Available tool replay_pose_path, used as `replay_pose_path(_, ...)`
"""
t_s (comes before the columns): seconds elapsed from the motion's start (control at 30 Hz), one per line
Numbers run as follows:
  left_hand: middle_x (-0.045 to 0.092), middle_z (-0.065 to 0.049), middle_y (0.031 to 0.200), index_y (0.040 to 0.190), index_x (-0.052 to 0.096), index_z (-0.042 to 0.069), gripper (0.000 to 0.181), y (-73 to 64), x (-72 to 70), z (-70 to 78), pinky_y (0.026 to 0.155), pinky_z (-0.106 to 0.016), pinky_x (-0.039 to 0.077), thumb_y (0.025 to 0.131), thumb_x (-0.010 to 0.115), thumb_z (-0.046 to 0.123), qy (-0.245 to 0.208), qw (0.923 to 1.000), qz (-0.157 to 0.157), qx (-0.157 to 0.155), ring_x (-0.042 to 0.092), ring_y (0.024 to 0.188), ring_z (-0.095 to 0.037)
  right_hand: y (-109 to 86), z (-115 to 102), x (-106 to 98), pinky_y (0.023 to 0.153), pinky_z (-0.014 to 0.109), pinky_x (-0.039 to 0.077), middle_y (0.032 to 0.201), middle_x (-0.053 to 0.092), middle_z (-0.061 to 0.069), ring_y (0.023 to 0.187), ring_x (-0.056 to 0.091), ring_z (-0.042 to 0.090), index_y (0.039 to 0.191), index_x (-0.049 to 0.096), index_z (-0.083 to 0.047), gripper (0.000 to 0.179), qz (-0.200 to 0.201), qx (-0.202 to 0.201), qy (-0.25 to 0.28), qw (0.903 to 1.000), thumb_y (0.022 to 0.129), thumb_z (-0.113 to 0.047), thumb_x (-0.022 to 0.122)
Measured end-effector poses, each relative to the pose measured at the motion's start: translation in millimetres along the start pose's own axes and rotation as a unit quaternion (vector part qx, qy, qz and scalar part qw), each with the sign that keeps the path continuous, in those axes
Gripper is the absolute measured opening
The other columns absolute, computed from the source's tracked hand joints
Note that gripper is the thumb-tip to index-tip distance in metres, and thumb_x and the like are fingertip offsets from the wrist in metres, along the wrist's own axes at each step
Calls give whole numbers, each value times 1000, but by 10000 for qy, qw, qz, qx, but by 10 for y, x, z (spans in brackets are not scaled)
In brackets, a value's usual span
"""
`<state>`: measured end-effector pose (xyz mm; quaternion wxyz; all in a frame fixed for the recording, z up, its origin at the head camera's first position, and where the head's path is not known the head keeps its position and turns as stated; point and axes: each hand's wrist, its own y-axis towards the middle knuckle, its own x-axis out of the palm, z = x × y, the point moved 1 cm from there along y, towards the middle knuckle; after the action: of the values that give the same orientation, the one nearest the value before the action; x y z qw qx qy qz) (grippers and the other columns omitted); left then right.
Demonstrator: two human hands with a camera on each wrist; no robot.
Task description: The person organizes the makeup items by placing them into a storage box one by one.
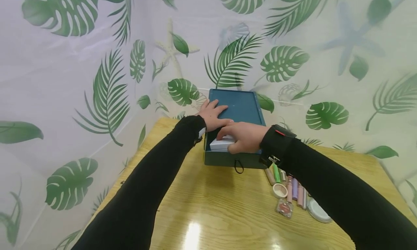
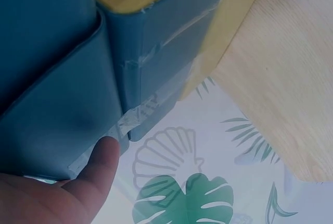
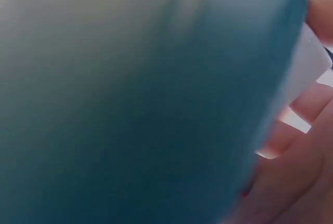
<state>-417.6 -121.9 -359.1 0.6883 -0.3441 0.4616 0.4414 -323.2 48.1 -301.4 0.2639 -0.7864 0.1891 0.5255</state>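
A dark blue-green box sits at the back of the table with its lid raised behind it. My left hand lies on the lid's left part, fingers spread. In the left wrist view a finger touches the lid's taped edge. My right hand is at the front opening and grips a small white box between thumb and fingers. The right wrist view shows the white box just past the blue wall. Both hands hide most of the inside.
A black elastic loop hangs from the box front. Right of it lie several cosmetic tubes, a round open jar, a small clear compact and a white round case, partly under my right sleeve. A leaf-print curtain stands behind the table.
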Motion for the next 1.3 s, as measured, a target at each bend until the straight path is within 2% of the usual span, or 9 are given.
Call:
replay_pose_path(0.13, 7, -11, 170, 163, 25, 25, 73, -160, -91, 153, 131, -39, -12, 103, 47, 59, 248, 9995, 84, 189, -2, 156, -30, 37, 32, 0, 104, 41, 52, 140, 56, 5, 121, 54, 25, 143, 56, -14, 46, 34, -88, 201, 9998, 98, -12, 56)
replay_pose_path(0.27, 5, -10, 170, 163, 23, 26, 75, -210, -119, 188, 131, -40, -12, 102, 47, 62, 162, 9995, 76, 270, -4, 155, -30, 52, 40, 18, 96, 38, 52, 141, 56, 8, 115, 53, 26, 145, 55, -12, 48, 67, 7, 447, 9990, 97, -9, 57)
replay_pose_path(0.37, 5, -11, 170, 163, 24, 25, 75, -234, -135, 216, 132, -40, -11, 102, 47, 62, 63, 9994, 79, 329, -5, 155, -31, 56, 47, 57, 89, 38, 51, 141, 55, 10, 111, 53, 27, 145, 55, -12, 48, 128, 58, 432, 9990, 97, -7, 58)
replay_pose_path(0.47, 6, -13, 170, 163, 25, 23, 75, -296, -158, 262, 132, -42, -7, 102, 47, 61, 42, 9992, 106, 387, -3, 155, -33, 57, 51, 92, 93, 38, 52, 142, 55, 10, 116, 53, 28, 145, 57, -17, 47, 191, 151, 240, 9994, 99, -9, 61)
replay_pose_path(0.63, 8, -14, 169, 163, 27, 21, 74, -345, -153, 260, 133, -42, -3, 103, 49, 58, -57, 9991, 90, 419, -1, 155, -35, 64, 73, 153, 108, 44, 51, 148, 51, 9, 129, 51, 30, 145, 58, -22, 46, 131, 238, 136, 9995, 101, -15, 64)
replay_pose_path(0.83, 6, -13, 169, 163, 25, 23, 74, -331, -164, 206, 133, -44, -5, 103, 50, 58, -187, 9992, 97, 345, -5, 155, -37, 71, 81, 164, 117, 43, 47, 150, 52, 2, 137, 48, 26, 145, 59, -23, 39, 106, 36, -33, 9999, 107, -18, 53)
replay_pose_path(1.0, 8, -15, 169, 163, 27, 20, 73, -340, -185, 167, 132, -42, -8, 103, 51, 56, -199, 9989, 211, 381, -3, 155, -37, 33, 77, 136, 120, 44, 43, 157, 44, 4, 144, 40, 30, 154, 47, -20, 46, 199, -114, 23, 9997, 108, -17, 50)
replay_pose_path(1.17, 7, -14, 169, 163, 26, 21, 73, -330, -142, 141, 132, -42, -9, 104, 48, 58, -67, 9995, 156, 280, -2, 155, -35, -115, 112, 101, 122, 47, 39, 158, 42, 6, 146, 37, 30, 156, 44, -20, 50, 576, -48, 196, 9981, 107, -20, 54)
replay_pose_path(1.3, 8, -12, 170, 163, 26, 23, 73, -322, -126, 167, 132, -42, -8, 104, 47, 60, 8, 9996, 179, 230, -3, 155, -34, -335, 218, 73, 119, 44, 43, 150, 49, 9, 138, 45, 29, 151, 50, -15, 44, 1385, -109, 261, 9900, 107, -17, 54)
